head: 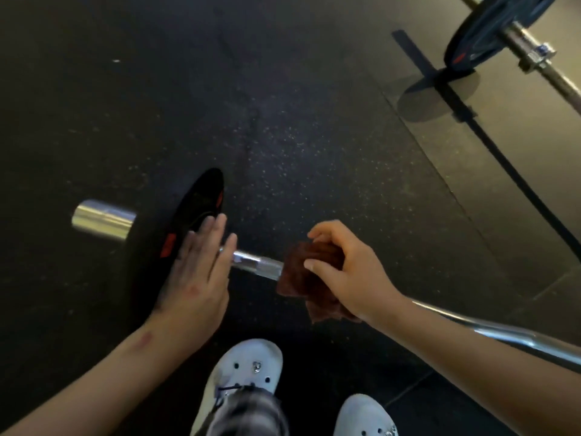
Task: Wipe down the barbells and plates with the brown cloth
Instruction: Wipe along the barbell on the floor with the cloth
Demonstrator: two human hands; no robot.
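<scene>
A chrome barbell (pixel 257 264) lies across the dark rubber floor, its sleeve end (pixel 102 219) at the left. A black plate with red markings (pixel 195 212) sits on that sleeve. My left hand (pixel 201 272) lies flat, fingers straight, against the plate's inner face. My right hand (pixel 342 272) grips the brown cloth (pixel 301 278), which is bunched around the bar's shaft just right of the plate. The bar runs on under my right forearm toward the lower right.
A second barbell (pixel 534 55) with a dark plate (pixel 490 29) and a collar stands at the top right on a lighter floor panel. My two white clogs (pixel 248 372) are near the bottom edge, close to the bar.
</scene>
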